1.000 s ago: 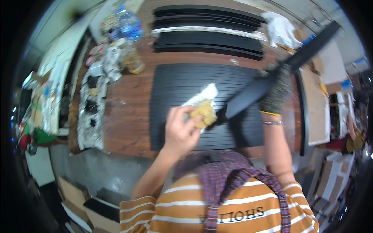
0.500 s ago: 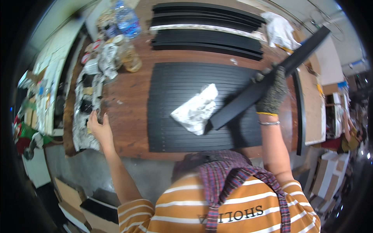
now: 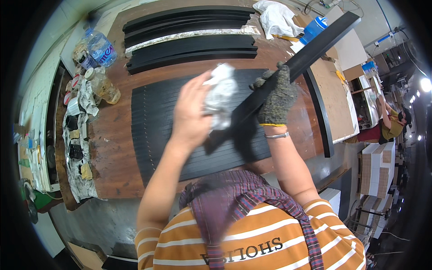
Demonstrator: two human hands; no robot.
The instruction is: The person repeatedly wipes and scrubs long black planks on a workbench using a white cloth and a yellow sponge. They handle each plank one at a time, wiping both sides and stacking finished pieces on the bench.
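Your right hand (image 3: 276, 96), in a speckled grey knit glove, has its grip closed around a long flat black wooden slat (image 3: 288, 72), which slants from just below the grip up and away to the far right, over the table edge. Your bare left hand (image 3: 191, 114) has its grip closed on a crumpled white cloth (image 3: 220, 96), pressed against the slat's lower stretch just left of the gloved grip; the two hands sit close together, the cloth between them.

Directly beneath both grips lies a wide panel of black slats (image 3: 157, 130) laid side by side on the brown wooden table (image 3: 112, 162). Beyond the grips, toward the table's far side, a stack of further long black strips (image 3: 189, 49) lies crosswise, one of them showing a pale, unfinished face. Beyond the right grip a second rumpled white rag (image 3: 276, 18) rests near the far edge, with a blue-capped container (image 3: 315, 28) just beside it.

Well to the left of your left grip, a clear plastic water bottle (image 3: 100, 47) and a small amber-tinted bottle (image 3: 104, 87) stand near the table's left edge, next to a paint-stained cloth strewn with small jars and blocks (image 3: 76, 148). To the right of the gloved grip, a thin curved black strip (image 3: 320, 119) lies along the table's right side.
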